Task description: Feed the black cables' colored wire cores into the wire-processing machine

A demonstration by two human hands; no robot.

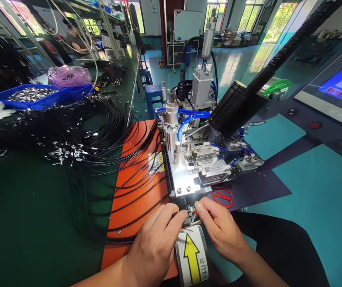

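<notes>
My left hand (156,235) is closed at the near end of the machine, its thumb and curled fingers pinching a black cable (122,240) that runs in from the left; the pinched part is hidden. Across a small metal fixture (190,214), my right hand (221,229) pinches at thin coloured wires with thumb and forefinger. More stripped wire ends (191,229) in several colours lie just below, above a white plate (192,255) with a yellow arrow. The bench-top machine (185,171) has metal cylinders and blue air hoses.
Black cables with metal ends (69,153) are heaped on the green table (39,223), some crossing an orange board (141,199). A blue tray (33,104) holds small metal parts. Red-handled scissors (223,197) lie right of the machine. A control screen (341,87) stands at right; another person sits far left.
</notes>
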